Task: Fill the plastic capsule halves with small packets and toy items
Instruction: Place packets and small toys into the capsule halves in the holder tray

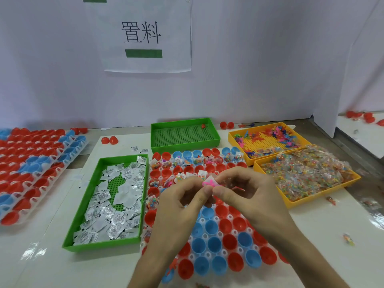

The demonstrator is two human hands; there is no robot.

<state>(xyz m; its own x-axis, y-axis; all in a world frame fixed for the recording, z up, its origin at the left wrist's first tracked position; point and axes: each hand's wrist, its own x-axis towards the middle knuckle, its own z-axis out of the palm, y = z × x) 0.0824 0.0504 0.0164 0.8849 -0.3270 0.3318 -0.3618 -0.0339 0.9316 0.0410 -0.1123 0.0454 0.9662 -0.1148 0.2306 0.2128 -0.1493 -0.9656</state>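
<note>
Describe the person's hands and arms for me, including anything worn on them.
The left hand and right hand are bare, with no gloves, rings or bracelets visible. Both forearms are uncovered down to the picture's bottom edge, with no sleeve, watch or markings in view.

Capsule halves (211, 227), lower centre: smooth glossy plastic, red and blue. Green tray (99, 246), left of centre: matt perforated plastic. White packets (116, 223) in it: possibly paper, dull; view too soft to confirm. Bags (301, 173) in yellow tray (324, 194), right: clear crinkled film, shiny. Tabletop (332, 246): white, glossy.
</note>
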